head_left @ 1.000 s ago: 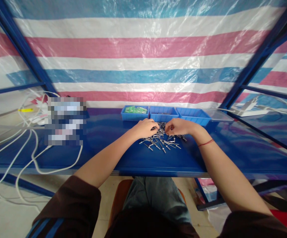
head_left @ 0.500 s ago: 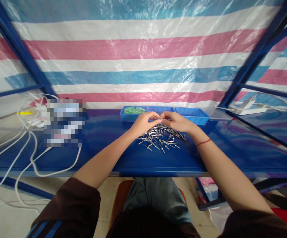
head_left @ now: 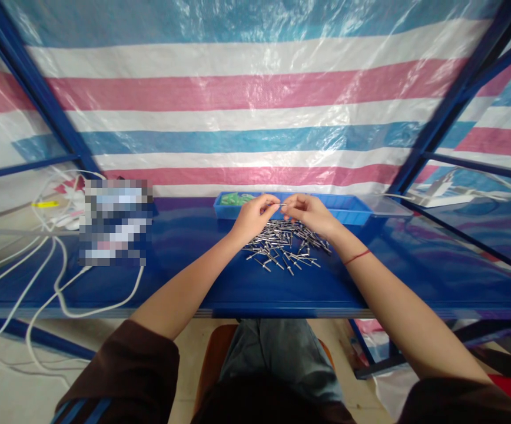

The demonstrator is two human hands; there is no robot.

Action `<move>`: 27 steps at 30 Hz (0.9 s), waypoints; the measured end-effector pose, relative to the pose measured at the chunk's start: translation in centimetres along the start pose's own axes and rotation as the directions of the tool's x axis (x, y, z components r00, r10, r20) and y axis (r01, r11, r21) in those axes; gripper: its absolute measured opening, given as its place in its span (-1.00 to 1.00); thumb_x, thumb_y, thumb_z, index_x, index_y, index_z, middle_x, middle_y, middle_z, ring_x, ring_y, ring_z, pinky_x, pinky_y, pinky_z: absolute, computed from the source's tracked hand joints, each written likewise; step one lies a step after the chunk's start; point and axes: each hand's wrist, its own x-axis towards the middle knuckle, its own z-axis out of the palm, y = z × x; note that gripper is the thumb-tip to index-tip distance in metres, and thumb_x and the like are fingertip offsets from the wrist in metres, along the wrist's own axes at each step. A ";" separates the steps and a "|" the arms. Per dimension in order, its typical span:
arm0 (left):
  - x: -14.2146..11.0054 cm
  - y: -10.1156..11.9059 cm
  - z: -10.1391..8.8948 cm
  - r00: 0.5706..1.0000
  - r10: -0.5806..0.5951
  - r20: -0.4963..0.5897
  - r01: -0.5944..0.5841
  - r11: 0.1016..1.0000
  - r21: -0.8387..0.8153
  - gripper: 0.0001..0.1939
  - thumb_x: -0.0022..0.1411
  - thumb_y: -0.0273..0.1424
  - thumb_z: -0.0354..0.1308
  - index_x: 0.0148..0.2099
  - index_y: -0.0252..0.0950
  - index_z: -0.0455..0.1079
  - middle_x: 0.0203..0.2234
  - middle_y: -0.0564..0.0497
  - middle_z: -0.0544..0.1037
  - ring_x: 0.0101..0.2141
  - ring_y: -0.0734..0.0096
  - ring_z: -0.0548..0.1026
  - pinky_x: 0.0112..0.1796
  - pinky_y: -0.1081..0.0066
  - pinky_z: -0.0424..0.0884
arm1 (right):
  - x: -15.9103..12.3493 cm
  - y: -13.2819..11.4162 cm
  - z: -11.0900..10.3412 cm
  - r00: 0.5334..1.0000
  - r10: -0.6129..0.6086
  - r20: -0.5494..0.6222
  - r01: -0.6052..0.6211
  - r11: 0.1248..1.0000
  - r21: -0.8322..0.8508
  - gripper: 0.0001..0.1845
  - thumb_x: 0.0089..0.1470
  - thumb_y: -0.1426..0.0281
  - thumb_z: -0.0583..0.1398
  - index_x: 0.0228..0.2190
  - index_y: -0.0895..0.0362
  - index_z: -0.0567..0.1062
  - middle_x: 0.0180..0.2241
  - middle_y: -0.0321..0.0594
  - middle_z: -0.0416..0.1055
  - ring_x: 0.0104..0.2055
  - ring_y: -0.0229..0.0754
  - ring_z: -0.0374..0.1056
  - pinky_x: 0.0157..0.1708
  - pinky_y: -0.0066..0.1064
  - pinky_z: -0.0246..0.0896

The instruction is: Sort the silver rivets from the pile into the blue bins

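Observation:
A thin metal blind rivet [head_left: 282,204] spans the small gap between my two hands. My left hand [head_left: 258,213] pinches its left end between thumb and forefinger. At the other end, my right hand [head_left: 307,213] has its fingers curled and its fingertips closed on the rivet's right end. Just below both hands lies a loose pile of silver blind rivets [head_left: 277,241] on the blue table [head_left: 185,277]. Part of the pile is hidden under my right hand.
Behind my hands stands a blue divided tray [head_left: 348,217], with green packets [head_left: 234,199] in its left compartment. White cables [head_left: 61,282] and a blurred-out item [head_left: 116,218] lie on the left. A clear plastic sheet or lid [head_left: 388,205] is right of the tray.
My hands were pressed together over the pile. They have drawn slightly apart, and the rivet now shows between the fingertips. The right hand has turned and lifted a little.

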 end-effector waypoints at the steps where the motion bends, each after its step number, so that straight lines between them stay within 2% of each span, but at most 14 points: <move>1: 0.0 -0.1 0.0 1.000 0.000 -0.009 0.000 1.000 -0.004 -0.92 0.24 -0.45 0.12 -0.20 -0.30 0.40 -0.28 0.00 0.58 -0.25 0.43 0.53 -0.20 0.42 0.41 | 0.0 -0.1 0.0 0.999 -0.034 -0.028 0.034 0.999 0.004 -0.64 -0.14 0.17 0.30 -0.37 0.14 0.39 -0.47 -0.26 0.41 -0.41 -0.25 0.35 -0.43 -0.40 0.21; 3: 0.1 -0.2 0.0 1.000 -0.007 -0.010 0.007 1.000 -0.023 -0.92 0.25 -0.46 0.10 -0.20 -0.31 0.40 -0.31 0.01 0.57 -0.31 0.46 0.53 -0.22 0.43 0.42 | -0.2 -0.3 0.0 0.992 -0.116 -0.057 0.114 0.993 -0.035 -0.66 -0.12 0.18 0.29 -0.36 0.15 0.39 -0.49 -0.28 0.40 -0.42 -0.24 0.34 -0.41 -0.38 0.21; 5: 0.2 -0.4 -0.1 1.000 -0.020 0.013 0.021 0.999 -0.047 -0.91 0.27 -0.46 0.07 -0.20 -0.33 0.39 -0.35 0.01 0.57 -0.36 0.48 0.53 -0.25 0.44 0.42 | -0.4 -0.6 0.1 0.972 -0.222 -0.072 0.209 0.966 -0.154 -0.70 -0.06 0.18 0.26 -0.37 0.15 0.41 -0.49 -0.27 0.40 -0.43 -0.25 0.31 -0.39 -0.37 0.20; 9: 0.2 -0.7 0.0 0.994 -0.043 0.101 0.045 0.999 -0.019 -0.84 0.31 -0.42 0.00 -0.19 -0.35 0.38 -0.36 -0.02 0.55 -0.35 0.45 0.53 -0.25 0.43 0.42 | -0.7 -0.9 0.4 0.920 -0.388 -0.055 0.328 0.840 -0.432 -0.71 0.09 0.18 0.15 -0.47 0.15 0.41 -0.52 -0.28 0.36 -0.48 -0.29 0.23 -0.42 -0.40 0.13; 11: 0.1 -0.8 0.1 0.995 -0.042 0.096 0.038 0.999 0.039 -0.79 0.33 -0.37 -0.03 -0.09 -0.34 0.35 -0.30 -0.05 0.54 -0.31 0.42 0.52 -0.21 0.39 0.42 | -0.4 -0.7 0.2 0.896 -0.431 -0.108 0.329 0.807 -0.491 -0.70 0.12 0.18 0.12 -0.48 0.14 0.40 -0.53 -0.28 0.35 -0.48 -0.28 0.23 -0.43 -0.41 0.13; 13: -0.1 -0.9 0.1 0.996 -0.025 0.091 0.015 0.993 0.115 -0.71 0.34 -0.35 -0.04 0.06 -0.35 0.27 -0.21 -0.09 0.52 -0.27 0.41 0.50 -0.15 0.34 0.41 | 0.4 -0.1 -0.3 0.857 -0.469 -0.214 0.298 0.789 -0.537 -0.71 0.14 0.17 0.10 -0.45 0.13 0.40 -0.49 -0.25 0.39 -0.45 -0.25 0.27 -0.41 -0.40 0.15; 15: -0.4 -1.0 0.1 0.990 -0.005 0.143 -0.024 0.981 0.194 -0.64 0.34 -0.35 -0.03 0.14 -0.36 0.20 -0.18 -0.12 0.51 -0.26 0.38 0.49 -0.11 0.30 0.39 | 1.3 0.7 -1.1 0.818 -0.494 -0.296 0.237 0.758 -0.608 -0.70 0.16 0.17 0.08 -0.40 0.13 0.41 -0.45 -0.19 0.42 -0.41 -0.21 0.30 -0.38 -0.38 0.16; 16: -0.5 -1.0 0.1 0.982 0.004 0.187 -0.048 0.972 0.229 -0.64 0.33 -0.36 -0.02 0.13 -0.37 0.21 -0.17 -0.13 0.50 -0.25 0.37 0.49 -0.11 0.30 0.39 | 1.7 1.2 -1.5 0.814 -0.494 -0.305 0.198 0.730 -0.654 -0.69 0.16 0.17 0.06 -0.37 0.14 0.42 -0.43 -0.16 0.44 -0.40 -0.18 0.32 -0.36 -0.36 0.17; 19: -0.8 -1.0 0.0 0.951 0.019 0.310 -0.118 0.946 0.302 -0.71 0.32 -0.36 0.00 0.04 -0.37 0.32 -0.16 -0.12 0.50 -0.20 0.35 0.48 -0.10 0.31 0.38 | 2.4 2.2 -3.0 0.875 -0.434 -0.215 0.112 0.612 -0.783 -0.68 0.15 0.18 0.08 -0.31 0.17 0.46 -0.35 -0.05 0.48 -0.32 -0.08 0.35 -0.29 -0.30 0.17; 21: -0.9 -1.0 -0.1 0.931 0.023 0.364 -0.153 0.930 0.335 -0.75 0.32 -0.37 0.00 -0.03 -0.34 0.38 -0.19 -0.10 0.51 -0.18 0.34 0.47 -0.10 0.32 0.37 | 2.2 2.1 -4.0 0.911 -0.377 -0.167 0.084 0.566 -0.820 -0.68 0.12 0.20 0.08 -0.32 0.20 0.47 -0.33 -0.02 0.50 -0.30 -0.06 0.36 -0.28 -0.30 0.16; 24: -0.8 -1.2 -0.3 0.906 0.015 0.424 -0.183 0.916 0.357 -0.77 0.32 -0.38 -0.01 -0.10 -0.32 0.43 -0.23 -0.07 0.52 -0.20 0.35 0.47 -0.11 0.34 0.37 | 1.1 1.1 -5.5 0.946 -0.264 -0.189 0.003 0.588 -0.809 -0.67 0.11 0.24 0.05 -0.45 0.20 0.49 -0.43 -0.08 0.49 -0.39 -0.13 0.35 -0.35 -0.36 0.14; 25: -0.8 -1.3 -0.3 0.897 0.010 0.443 -0.188 0.914 0.361 -0.77 0.31 -0.38 -0.02 -0.12 -0.31 0.44 -0.23 -0.07 0.52 -0.21 0.35 0.47 -0.13 0.34 0.37 | 0.7 0.8 -6.0 0.967 -0.195 -0.165 -0.015 0.601 -0.799 -0.66 0.10 0.24 0.05 -0.48 0.19 0.49 -0.47 -0.12 0.48 -0.42 -0.16 0.34 -0.38 -0.38 0.13; 27: -0.7 -1.5 -0.4 0.878 0.003 0.479 -0.204 0.907 0.369 -0.77 0.30 -0.39 -0.01 -0.14 -0.30 0.46 -0.24 -0.06 0.53 -0.21 0.35 0.48 -0.14 0.35 0.37 | 0.1 0.4 -6.9 1.000 0.010 -0.029 -0.029 0.625 -0.780 -0.67 0.05 0.23 0.08 -0.52 0.18 0.50 -0.53 -0.20 0.46 -0.44 -0.19 0.33 -0.42 -0.41 0.13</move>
